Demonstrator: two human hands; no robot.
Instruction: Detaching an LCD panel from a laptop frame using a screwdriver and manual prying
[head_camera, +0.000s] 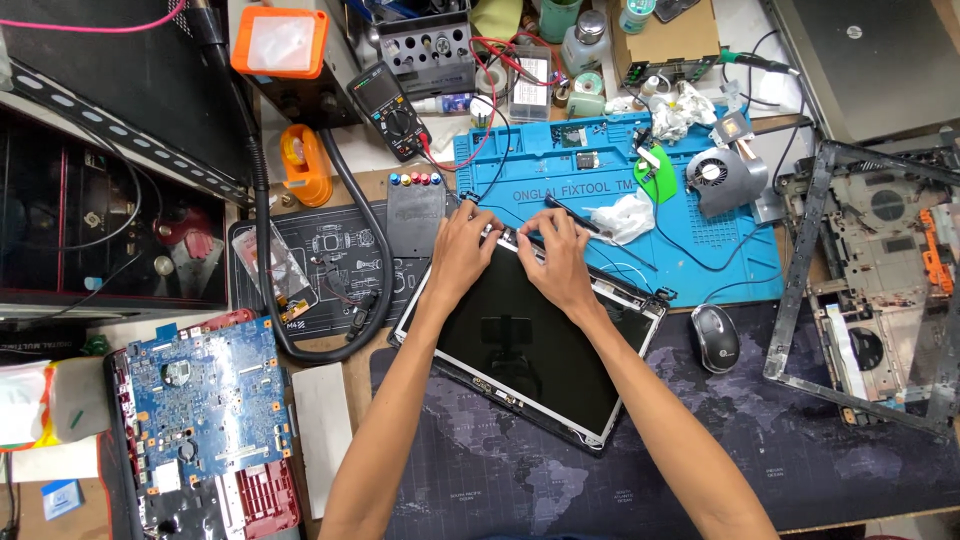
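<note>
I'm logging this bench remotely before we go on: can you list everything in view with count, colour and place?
Laptop screen panel: one, black glass, bench centre, under both hands.
Repair mat: one, blue, behind the panel.
Cooling fan: one, grey, on the blue mat.
Mouse: one, grey and black, right of the panel.
Circuit board: one, blue, lower left.
Multimeter: one, black, upper centre.
Laptop chassis: one, grey, stripped, far right.
Tape dispenser: one, orange, upper left.
Desk mat: one, dark, under the panel.
Left hand: on the panel's top edge.
Right hand: on the top edge beside it.
</note>
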